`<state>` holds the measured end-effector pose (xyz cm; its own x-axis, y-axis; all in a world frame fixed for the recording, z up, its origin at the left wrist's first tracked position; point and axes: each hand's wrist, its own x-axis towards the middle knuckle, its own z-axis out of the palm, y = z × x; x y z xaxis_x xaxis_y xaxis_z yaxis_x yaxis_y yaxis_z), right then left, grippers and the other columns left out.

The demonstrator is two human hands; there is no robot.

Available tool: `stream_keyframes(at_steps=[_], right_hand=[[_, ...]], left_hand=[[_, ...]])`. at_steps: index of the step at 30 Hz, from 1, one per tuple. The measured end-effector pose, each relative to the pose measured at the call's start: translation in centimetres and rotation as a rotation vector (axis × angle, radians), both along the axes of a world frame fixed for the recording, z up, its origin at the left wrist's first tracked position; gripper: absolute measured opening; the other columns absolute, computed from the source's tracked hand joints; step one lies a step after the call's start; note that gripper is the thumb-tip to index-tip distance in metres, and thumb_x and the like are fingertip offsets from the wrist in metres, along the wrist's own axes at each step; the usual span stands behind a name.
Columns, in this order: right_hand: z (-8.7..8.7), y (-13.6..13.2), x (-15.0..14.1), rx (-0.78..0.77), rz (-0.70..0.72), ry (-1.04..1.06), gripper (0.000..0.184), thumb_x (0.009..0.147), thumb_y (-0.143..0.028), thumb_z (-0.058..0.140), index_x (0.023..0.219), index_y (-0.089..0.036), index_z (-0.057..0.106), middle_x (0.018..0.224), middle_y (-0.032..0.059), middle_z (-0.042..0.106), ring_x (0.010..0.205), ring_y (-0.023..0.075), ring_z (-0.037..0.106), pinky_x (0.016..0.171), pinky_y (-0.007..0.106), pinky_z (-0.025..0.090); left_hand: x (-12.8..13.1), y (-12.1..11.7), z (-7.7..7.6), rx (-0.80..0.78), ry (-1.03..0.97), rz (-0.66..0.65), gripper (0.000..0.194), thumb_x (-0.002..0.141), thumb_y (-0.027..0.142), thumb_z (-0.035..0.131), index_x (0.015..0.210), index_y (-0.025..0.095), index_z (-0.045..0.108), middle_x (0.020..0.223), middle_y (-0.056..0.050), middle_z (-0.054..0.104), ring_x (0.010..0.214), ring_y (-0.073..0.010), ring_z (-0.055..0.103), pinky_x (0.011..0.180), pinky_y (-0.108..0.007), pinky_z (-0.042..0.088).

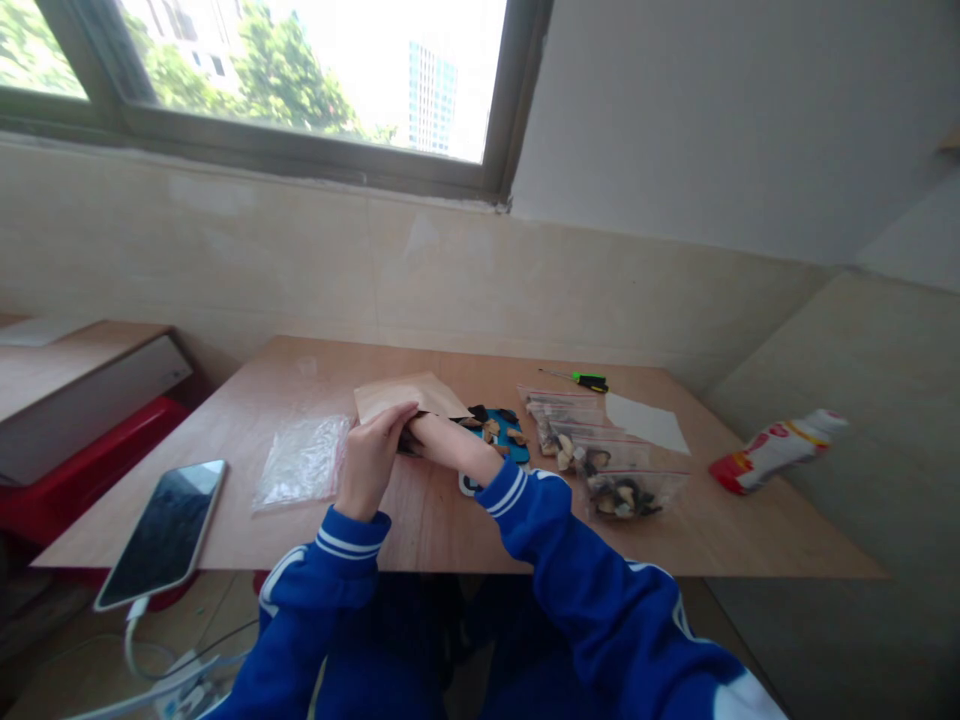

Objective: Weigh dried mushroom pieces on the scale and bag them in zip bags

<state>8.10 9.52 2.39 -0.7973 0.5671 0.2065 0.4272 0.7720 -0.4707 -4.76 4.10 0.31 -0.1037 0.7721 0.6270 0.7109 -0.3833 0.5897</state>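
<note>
My left hand (pixel 373 455) pinches the near edge of a brown paper bag (pixel 409 393), which lies tilted on the table with its mouth towards the right. My right hand (pixel 431 438) reaches into that mouth, and its fingers are hidden inside. Just right of the bag, dried dark-and-tan pieces (pixel 491 430) that look like mushroom slices lie on a flat blue thing (pixel 517 452), partly covered by my right forearm. Clear zip bags (pixel 621 495) with similar pieces rest further right.
A pack of clear plastic bags (pixel 300 462) lies to the left. A phone (pixel 166 530) on a charging cable overhangs the table's left front. At the back right are a green-and-black screwdriver (pixel 589 380) and white paper (pixel 646 423). A red-and-white bottle (pixel 772 452) leans at the right.
</note>
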Motion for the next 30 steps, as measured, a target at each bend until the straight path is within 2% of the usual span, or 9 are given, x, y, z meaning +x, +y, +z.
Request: stream_keyframes(at_steps=[2,6,8,10,13,16,20,26,30], right_hand=[[0.8,-0.8,1.1,0.027,-0.015,-0.023,0.019,0.087,-0.006,0.054,0.101,-0.01,0.065,0.106,0.0145,0.067,0.097,0.0255,0.064,0.088,0.04,0.051],[2.7,-2.3,3.2,0.055,-0.019,0.1,0.031,0.086,-0.012,0.057,0.116,-0.017,0.06,0.118,0.0087,0.065,0.11,0.0216,0.06,0.097,0.035,0.047],[3.5,-2.9,4.5,-0.031,-0.025,0.231,0.034,0.087,-0.018,0.058,0.121,-0.021,0.058,0.121,0.0062,0.064,0.109,0.0193,0.061,0.096,0.034,0.048],[3.9,-3.2,6.0,-0.184,-0.038,0.38,0.037,0.087,-0.024,0.06,0.124,-0.022,0.058,0.122,0.0051,0.064,0.106,0.0177,0.063,0.093,0.032,0.05],[4.0,-3.1,8.5,-0.381,-0.085,0.538,0.042,0.084,-0.03,0.064,0.124,-0.023,0.057,0.12,0.0051,0.065,0.099,0.0163,0.065,0.088,0.031,0.053],[3.1,-2.0,10.4,-0.39,-0.211,0.48,0.04,0.082,-0.03,0.065,0.121,-0.021,0.06,0.113,0.0059,0.068,0.092,0.0162,0.067,0.08,0.029,0.055],[0.4,0.0,10.9,-0.18,-0.35,0.22,0.032,0.082,-0.02,0.062,0.114,-0.016,0.065,0.111,0.0088,0.07,0.096,0.0198,0.066,0.082,0.031,0.052],[-3.1,1.5,9.8,0.11,-0.315,-0.203,0.034,0.079,-0.005,0.063,0.111,-0.016,0.067,0.11,0.0125,0.07,0.104,0.0257,0.064,0.089,0.034,0.046],[-3.9,1.7,10.0,0.18,-0.336,-0.247,0.041,0.076,-0.008,0.071,0.115,-0.016,0.065,0.11,0.0126,0.07,0.104,0.0272,0.063,0.089,0.035,0.045]], left_hand=[[-0.1,0.1,0.3,-0.004,0.004,0.011,0.025,0.092,0.025,0.048,0.104,0.025,0.07,0.105,0.001,0.074,0.09,-0.0152,0.07,0.084,-0.023,0.054],[-0.4,0.4,1.2,-0.015,-0.027,0.012,0.024,0.091,0.028,0.049,0.102,0.027,0.07,0.102,0.003,0.074,0.091,-0.016,0.07,0.081,-0.023,0.054],[-0.5,0.7,1.6,-0.018,-0.049,0.021,0.024,0.09,0.029,0.05,0.1,0.027,0.071,0.1,0.003,0.075,0.09,-0.0159,0.07,0.079,-0.023,0.054],[-0.7,1.0,2.0,-0.012,-0.065,0.036,0.023,0.09,0.031,0.051,0.098,0.026,0.072,0.097,0.003,0.075,0.086,-0.0158,0.07,0.077,-0.023,0.054],[-0.9,1.3,2.3,0.01,-0.083,0.048,0.023,0.089,0.033,0.052,0.095,0.025,0.073,0.094,0.003,0.076,0.083,-0.016,0.071,0.076,-0.023,0.054],[-0.9,1.4,2.1,0.016,-0.091,0.055,0.021,0.088,0.034,0.054,0.094,0.026,0.073,0.094,0.004,0.076,0.082,-0.0161,0.071,0.075,-0.023,0.054],[-0.7,1.4,1.4,0.007,-0.088,0.047,0.02,0.088,0.033,0.055,0.095,0.026,0.073,0.096,0.004,0.075,0.083,-0.016,0.071,0.076,-0.023,0.054],[-1.0,1.1,1.1,-0.015,-0.109,0.022,0.02,0.088,0.034,0.055,0.094,0.026,0.073,0.095,0.004,0.075,0.083,-0.0153,0.071,0.079,-0.023,0.054],[-1.2,0.9,1.2,-0.016,-0.126,0.012,0.02,0.088,0.035,0.056,0.094,0.026,0.073,0.096,0.004,0.075,0.084,-0.0152,0.07,0.079,-0.023,0.054]])
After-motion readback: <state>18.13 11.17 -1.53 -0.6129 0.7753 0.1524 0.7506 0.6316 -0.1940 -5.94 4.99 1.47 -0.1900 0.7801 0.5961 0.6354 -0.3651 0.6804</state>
